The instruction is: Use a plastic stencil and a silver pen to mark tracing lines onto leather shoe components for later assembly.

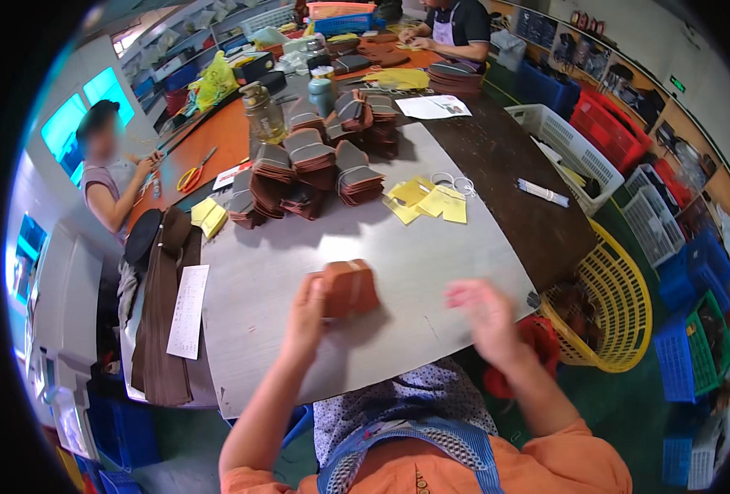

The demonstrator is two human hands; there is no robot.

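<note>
Gripping a rust-brown bundle (pixel 351 290) by its left side, our left hand (pixel 303 317) presents it over the middle of the pale work board (pixel 414 292); whether its underside touches the board we cannot tell. A light band crosses the bundle, probably to stop the pieces sliding apart, and the side grip seems to leave its right edge accessible. Our right hand (pixel 484 317) hovers well apart to the right, blurred, its fingers loosely spread and nothing visible in them.

Beyond, similar banded stacks (pixel 309 156) crowd the far part of the board, likely grouped there to leave working room near us. They block the direct way to the glass jar (pixel 264 115) and blue bottle (pixel 321 97) behind. Yellow slips (pixel 443 204) lie right of the stacks, beside white rings (pixel 464 185). Long brown strips (pixel 161 321) line our left, and a yellow basket (pixel 631 329) stands off the right corner.
</note>
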